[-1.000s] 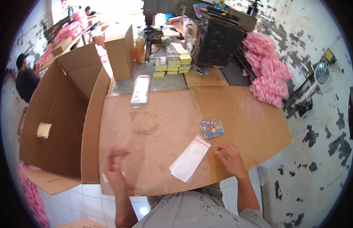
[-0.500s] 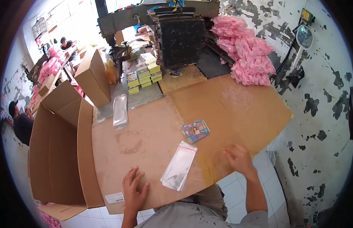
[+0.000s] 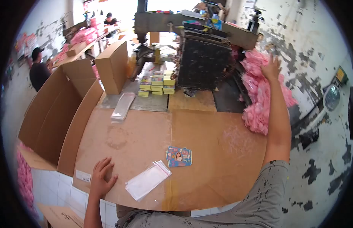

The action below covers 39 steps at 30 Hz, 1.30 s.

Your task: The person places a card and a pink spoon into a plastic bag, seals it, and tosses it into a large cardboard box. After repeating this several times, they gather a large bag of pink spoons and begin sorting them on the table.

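My left hand (image 3: 103, 177) lies on the cardboard-covered table (image 3: 207, 186) near its front left edge, fingers spread and holding nothing. To its right is a stack of clear plastic sleeves (image 3: 148, 180). Just beyond the sleeves sits a small pile of blue printed cards (image 3: 179, 156) with a portrait on top. With the arm stretched far forward, my right hand (image 3: 271, 69) is at the upper part of a heap of pink items in clear bags (image 3: 256, 95). Its fingers are extended and apart over the heap.
An open cardboard box (image 3: 51, 114) stands along the left side, with a taller carton (image 3: 112, 68) behind it. More plastic sleeves (image 3: 123, 106) lie near stacked yellow-edged cards (image 3: 156, 84). A black machine (image 3: 203, 62) rises at the back. One person (image 3: 40, 70) is at far left.
My right hand has gone from the table's front right up to the pink heap. My left hand stays on the table. The camera view has shifted.
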{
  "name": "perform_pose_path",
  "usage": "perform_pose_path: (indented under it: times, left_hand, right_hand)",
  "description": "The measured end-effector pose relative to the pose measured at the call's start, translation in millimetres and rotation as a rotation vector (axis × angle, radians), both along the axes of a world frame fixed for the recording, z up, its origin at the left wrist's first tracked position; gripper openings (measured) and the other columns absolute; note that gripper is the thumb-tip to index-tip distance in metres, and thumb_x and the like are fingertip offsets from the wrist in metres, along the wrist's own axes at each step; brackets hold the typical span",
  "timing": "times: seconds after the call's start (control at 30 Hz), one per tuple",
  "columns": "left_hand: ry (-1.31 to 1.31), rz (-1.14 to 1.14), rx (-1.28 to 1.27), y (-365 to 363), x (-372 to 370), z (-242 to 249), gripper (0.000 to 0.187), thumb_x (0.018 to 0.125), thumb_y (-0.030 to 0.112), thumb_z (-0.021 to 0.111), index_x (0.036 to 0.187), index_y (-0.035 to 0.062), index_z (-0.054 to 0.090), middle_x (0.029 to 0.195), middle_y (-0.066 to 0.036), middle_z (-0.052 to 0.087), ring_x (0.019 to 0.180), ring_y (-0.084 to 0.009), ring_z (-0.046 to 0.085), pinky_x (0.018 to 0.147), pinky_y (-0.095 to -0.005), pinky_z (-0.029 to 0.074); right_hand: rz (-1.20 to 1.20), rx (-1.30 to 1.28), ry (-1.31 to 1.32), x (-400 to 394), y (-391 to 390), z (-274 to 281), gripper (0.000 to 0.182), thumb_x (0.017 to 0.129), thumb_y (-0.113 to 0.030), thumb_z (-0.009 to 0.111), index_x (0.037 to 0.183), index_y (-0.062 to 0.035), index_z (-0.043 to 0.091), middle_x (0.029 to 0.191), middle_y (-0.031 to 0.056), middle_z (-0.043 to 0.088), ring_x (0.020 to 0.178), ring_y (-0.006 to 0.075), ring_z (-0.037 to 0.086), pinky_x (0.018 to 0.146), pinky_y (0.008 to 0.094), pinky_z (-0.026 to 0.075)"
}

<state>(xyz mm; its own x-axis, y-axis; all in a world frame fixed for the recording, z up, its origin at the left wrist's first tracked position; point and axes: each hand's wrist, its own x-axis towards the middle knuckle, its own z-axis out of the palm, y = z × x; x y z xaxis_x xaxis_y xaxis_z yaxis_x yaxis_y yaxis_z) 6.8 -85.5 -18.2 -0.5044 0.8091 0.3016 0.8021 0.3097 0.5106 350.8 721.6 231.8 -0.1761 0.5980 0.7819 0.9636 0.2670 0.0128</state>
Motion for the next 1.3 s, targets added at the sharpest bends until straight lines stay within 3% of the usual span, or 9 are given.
perform_pose_path:
  times: [0.07,0.1,0.27,0.37,0.47,0.77,0.93,1.1,1.3]
  left_hand:
    - [0.026,0.006,-0.019,2,1,5,0.052,0.079,0.019,0.082,0.127,0.0053,0.071,0.151,-0.014,0.061,0.145,-0.0355,0.052,0.123,-0.053,0.035]
    - [0.007,0.012,-0.016,2,3,8,0.052,0.079,0.02,0.082,0.127,0.0053,0.071,0.151,-0.014,0.061,0.145,-0.0353,0.052,0.123,-0.0526,0.036]
    - [-0.004,0.023,-0.001,3,3,11,0.052,0.079,0.021,0.082,0.126,0.0049,0.071,0.15,-0.014,0.062,0.144,-0.0352,0.053,0.122,-0.0507,0.037]
    - [0.001,0.024,0.003,3,2,9,0.052,0.079,0.021,0.082,0.126,0.0048,0.071,0.149,-0.014,0.063,0.144,-0.0349,0.054,0.122,-0.051,0.037]
    - [-0.009,0.008,0.008,2,0,10,0.051,0.079,0.021,0.083,0.126,0.0049,0.072,0.149,-0.014,0.063,0.144,-0.0347,0.054,0.122,-0.0512,0.037]
    - [-0.032,0.002,0.039,0,-3,7,0.049,0.08,0.021,0.083,0.125,0.0047,0.072,0.148,-0.014,0.063,0.143,-0.0345,0.054,0.122,-0.0508,0.037]
    - [-0.002,-0.024,0.048,-3,-8,-1,0.05,0.081,0.021,0.082,0.127,0.0043,0.071,0.149,-0.015,0.062,0.143,-0.0344,0.053,0.122,-0.0503,0.036]
    - [0.013,-0.028,0.055,-7,-7,-2,0.049,0.086,0.022,0.079,0.13,0.0035,0.07,0.151,-0.015,0.06,0.144,-0.0336,0.052,0.123,-0.0504,0.035]
    - [0.024,-0.042,0.07,-15,-6,-10,0.048,0.091,0.027,0.077,0.13,0.0013,0.069,0.152,-0.016,0.059,0.145,-0.0328,0.051,0.124,-0.0508,0.034]
  right_hand:
    - [-0.107,-0.172,0.039,-4,14,20,0.109,0.082,-0.069,0.076,0.17,-0.0391,0.019,0.177,0.0216,0.013,0.162,0.0469,0.01,0.12,0.0778,0.019]
    - [-0.1,-0.218,0.07,-4,12,26,0.113,0.078,-0.074,0.076,0.17,-0.0418,0.019,0.177,0.0213,0.01,0.162,0.0488,0.005,0.123,0.0739,0.02]
    - [0.299,-0.263,0.057,38,93,-11,0.069,0.092,-0.03,0.076,0.156,-0.0233,0.05,0.152,0.024,0.052,0.141,0.0459,0.05,0.116,0.0523,0.045]
    - [0.308,0.02,0.089,36,77,-15,0.045,0.089,0.0,0.064,0.133,-0.0105,0.065,0.13,0.0199,0.064,0.121,0.0421,0.063,0.103,0.0487,0.052]
    - [0.422,0.132,0.196,32,41,-11,0.034,0.087,0.008,0.057,0.115,-0.0058,0.068,0.123,0.0186,0.063,0.117,0.0415,0.062,0.097,0.0489,0.052]
    - [0.463,0.583,0.204,43,-30,83,0.009,0.098,-0.005,0.062,0.106,-0.0022,0.064,0.109,0.0163,0.063,0.105,0.0385,0.063,0.09,0.0458,0.051]
    - [0.549,0.6,0.175,31,-183,134,0.012,0.099,-0.01,0.068,0.107,-0.0027,0.066,0.103,0.0137,0.067,0.098,0.0341,0.067,0.089,0.043,0.052]
    - [0.704,0.473,0.161,2,-347,116,0.017,0.097,-0.018,0.074,0.106,-0.0046,0.067,0.099,0.0114,0.069,0.092,0.0286,0.07,0.084,0.0389,0.053]
    - [1.071,0.048,0.138,-86,-449,32,0.013,0.098,-0.015,0.07,0.099,-0.0043,0.063,0.094,0.0136,0.063,0.087,0.0333,0.064,0.077,0.0433,0.052]
